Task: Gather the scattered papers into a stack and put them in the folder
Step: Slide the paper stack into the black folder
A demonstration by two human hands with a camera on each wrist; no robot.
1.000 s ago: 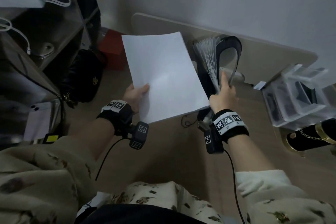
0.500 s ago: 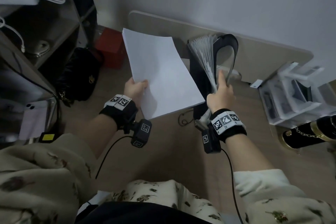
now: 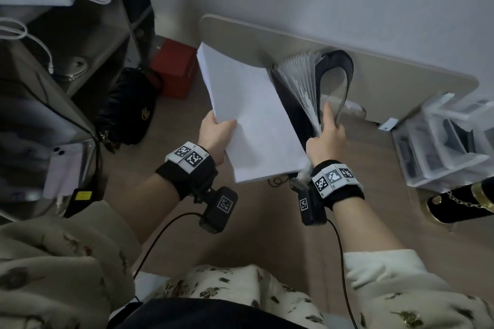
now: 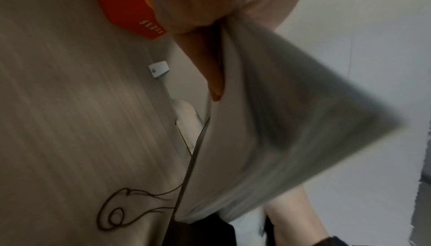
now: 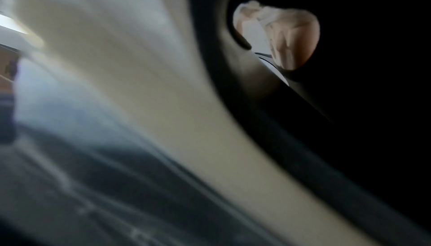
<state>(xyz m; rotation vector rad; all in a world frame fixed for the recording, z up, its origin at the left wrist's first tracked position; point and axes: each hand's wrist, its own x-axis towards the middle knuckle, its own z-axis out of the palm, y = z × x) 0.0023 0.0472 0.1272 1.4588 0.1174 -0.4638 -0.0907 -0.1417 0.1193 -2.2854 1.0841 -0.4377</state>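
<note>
A stack of white papers point(image 3: 251, 117) is tilted steeply in the air, its right edge close against the black folder point(image 3: 291, 104). My left hand point(image 3: 217, 132) grips the stack's lower left edge, thumb on top. From the left wrist view the papers point(image 4: 291, 121) are a blurred grey sheet under my thumb. The folder stands open on the table with its clear sleeves point(image 3: 304, 83) fanned out and its cover point(image 3: 339, 72) bent back. My right hand point(image 3: 324, 133) holds the sleeves, index finger raised between them and the cover. The right wrist view is blurred; a fingertip point(image 5: 293, 36) shows against the dark cover.
The wooden table point(image 3: 267, 222) has a thin black cord point(image 3: 278, 181) lying by the folder's base. A clear plastic organizer point(image 3: 441, 147) and a black gold-trimmed case point(image 3: 459, 203) sit at the right. Shelves point(image 3: 66, 48), a black bag point(image 3: 131, 107) and a red box point(image 3: 175, 71) stand at the left.
The paper stack has tilted up from nearly flat to steep and swung its right edge in toward the folder. My right hand has kept its hold on the fanned sleeves.
</note>
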